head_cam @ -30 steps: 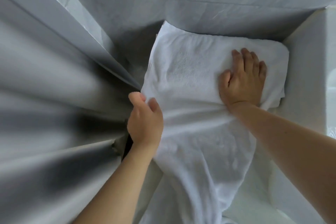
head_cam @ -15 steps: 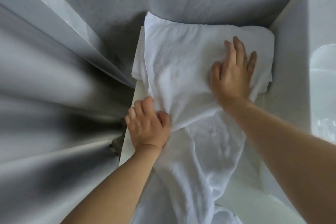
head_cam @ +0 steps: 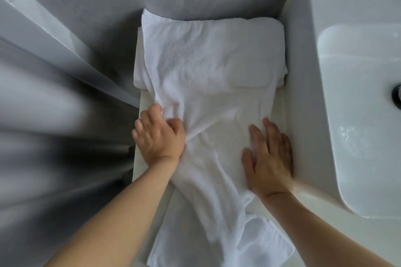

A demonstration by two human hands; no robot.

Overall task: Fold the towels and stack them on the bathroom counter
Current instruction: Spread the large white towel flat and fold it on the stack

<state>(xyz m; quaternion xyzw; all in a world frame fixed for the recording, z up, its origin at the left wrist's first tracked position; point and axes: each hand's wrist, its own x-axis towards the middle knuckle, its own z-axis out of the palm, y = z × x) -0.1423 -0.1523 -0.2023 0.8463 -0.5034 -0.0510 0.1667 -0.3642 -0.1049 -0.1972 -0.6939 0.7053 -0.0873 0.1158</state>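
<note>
Two hands, left hand point(head_cam: 159, 140) gripping towel point(head_cam: 208, 67), right hand point(head_cam: 268, 159) flat on it

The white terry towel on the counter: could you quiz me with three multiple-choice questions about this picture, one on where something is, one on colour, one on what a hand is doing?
1. Where does the white ceramic sink basin lie relative to the white terry towel?
A. To its right
B. To its left
C. Under it

2. What colour is the towel?
A. Blue
B. White
C. Striped green

3. What is the left hand doing?
A. Hanging free in the air
B. Resting in the basin
C. Gripping a bunch of the towel

Answers:
1. A, the basin fills the right edge of the view, beside the white counter.
2. B, the cloth is plain white throughout.
3. C, its fingers curl into gathered cloth, while the right hand lies flat with straight fingers.
</note>
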